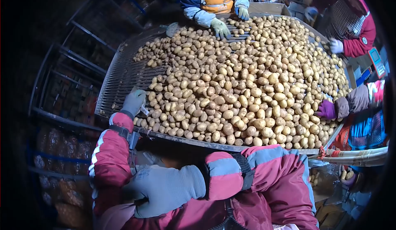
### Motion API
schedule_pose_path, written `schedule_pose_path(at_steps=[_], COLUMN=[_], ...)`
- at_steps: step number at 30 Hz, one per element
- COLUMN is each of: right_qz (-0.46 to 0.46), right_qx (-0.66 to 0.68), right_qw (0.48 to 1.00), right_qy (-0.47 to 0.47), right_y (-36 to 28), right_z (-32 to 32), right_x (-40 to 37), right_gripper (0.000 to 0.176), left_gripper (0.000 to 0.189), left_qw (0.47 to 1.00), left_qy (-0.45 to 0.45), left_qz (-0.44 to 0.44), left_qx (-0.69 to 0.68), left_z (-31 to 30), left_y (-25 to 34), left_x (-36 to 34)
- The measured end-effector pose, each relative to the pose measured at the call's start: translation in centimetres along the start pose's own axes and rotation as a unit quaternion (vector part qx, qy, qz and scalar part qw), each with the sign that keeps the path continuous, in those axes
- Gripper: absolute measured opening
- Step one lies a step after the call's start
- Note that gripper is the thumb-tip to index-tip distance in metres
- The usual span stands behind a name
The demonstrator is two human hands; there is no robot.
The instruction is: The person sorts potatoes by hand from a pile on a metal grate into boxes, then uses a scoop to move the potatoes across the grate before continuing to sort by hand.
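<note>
My left hand (134, 101), in a grey glove, is at the near left edge of the slatted sorting table (123, 71). Its fingers look curled, and a small white scrap (144, 109) shows beside them; I cannot make out what it is. Potatoes (231, 94) lie in a wide heap just right of that hand. My right hand (167, 188), also grey-gloved, is low in front of my body, close to my left sleeve (109, 155). Its thumb sits apart below, while the fingertips are dark and blurred. A strapped device (134, 140) with a cable is on my left wrist.
Opposite, a person in an orange apron (218, 1) has gloved hands at the heap. At the right, a white-gloved hand (336, 45) and a purple-gloved hand (326, 109) reach in. Metal railings (78, 56) stand left; pale poles (354, 155) lie right.
</note>
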State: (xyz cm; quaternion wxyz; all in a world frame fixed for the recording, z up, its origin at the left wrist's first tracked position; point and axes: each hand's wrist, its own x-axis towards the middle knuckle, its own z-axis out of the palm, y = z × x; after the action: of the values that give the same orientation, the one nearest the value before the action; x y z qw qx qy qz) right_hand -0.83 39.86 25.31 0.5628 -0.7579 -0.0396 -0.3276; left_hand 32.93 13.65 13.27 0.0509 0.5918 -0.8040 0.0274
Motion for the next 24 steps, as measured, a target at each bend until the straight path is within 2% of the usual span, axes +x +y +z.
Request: schedule_pose_path(at_steps=[2,4,6,7,9,10,11,12,14,16,18,19,20,21,22,23,24], right_qz=[-0.01,-0.019,0.013,0.012,-0.024,-0.023,-0.007,0.008,0.031,0.053,-0.015,-0.017,-0.024,-0.03,-0.029,-0.105,-0.179], right_qx=[0.044,0.086,0.057,0.058,0.068,0.071,0.103,0.135,0.161,0.189,0.09,0.092,0.09,0.088,0.089,0.02,-0.051], right_qw=[0.999,0.996,0.984,0.983,0.994,0.993,0.988,0.98,0.971,0.959,0.985,0.984,0.989,0.993,0.993,0.991,0.978], right_qy=[-0.011,-0.025,-0.167,-0.171,-0.088,-0.09,-0.116,-0.142,-0.172,-0.203,-0.148,-0.151,-0.111,-0.069,-0.069,-0.081,-0.092], right_y=[-0.3,-1.0,-1.4,-1.1,-0.5,-0.7,-0.9,-1.2,-1.4,-1.3,-1.1,-1.1,-1.1,-1.0,-0.2,1.5,3.3], right_z=[0.2,-0.3,-1.2,-0.8,0.3,0.0,-0.5,-0.9,-1.5,-1.3,-0.7,-0.5,-0.1,0.4,1.9,4.3,6.5], right_x=[0.2,0.5,0.9,1.0,0.9,0.8,0.7,0.6,0.6,0.7,0.8,1.0,1.3,1.6,2.4,3.6,4.8], right_gripper=[0.034,0.032,0.029,0.029,0.026,0.026,0.025,0.025,0.024,0.024,0.022,0.022,0.02,0.02,0.02,0.021,0.022], left_gripper=[0.03,0.032,0.033,0.034,0.034,0.034,0.034,0.034,0.033,0.032,0.03,0.026,0.026,0.025,0.023,0.024,0.024], left_qw=[0.993,0.996,0.975,0.984,0.979,0.973,0.994,0.994,0.985,0.989,0.965,0.967,0.967,0.929,0.877,0.937,0.937], left_qy=[-0.029,-0.016,-0.101,-0.072,-0.055,-0.038,-0.037,-0.037,-0.029,-0.024,-0.006,-0.017,-0.016,-0.022,-0.027,-0.029,-0.031], left_qz=[-0.061,-0.057,-0.166,-0.12,-0.14,-0.156,-0.017,-0.021,-0.117,-0.095,-0.093,-0.135,-0.138,-0.196,-0.251,-0.193,-0.191], left_qx=[-0.096,-0.063,-0.111,-0.108,-0.138,-0.168,-0.098,-0.098,-0.12,-0.111,-0.244,-0.214,-0.214,-0.313,-0.408,-0.29,-0.292], left_z=[0.9,1.3,2.1,1.8,0.7,0.5,3.6,3.6,3.4,4.6,5.2,5.4,5.4,5.4,5.4,5.9,6.6], left_y=[-1.1,-1.3,-1.3,-0.4,2.6,3.4,-1.2,-0.6,1.5,1.1,1.0,1.2,1.6,2.1,2.5,2.2,2.7], left_x=[-0.9,-2.3,-3.4,-4.2,-6.0,-6.9,-7.5,-8.6,-10.5,-12.3,-14.6,-15.0,-15.5,-16.1,-16.3,-16.2,-15.9])
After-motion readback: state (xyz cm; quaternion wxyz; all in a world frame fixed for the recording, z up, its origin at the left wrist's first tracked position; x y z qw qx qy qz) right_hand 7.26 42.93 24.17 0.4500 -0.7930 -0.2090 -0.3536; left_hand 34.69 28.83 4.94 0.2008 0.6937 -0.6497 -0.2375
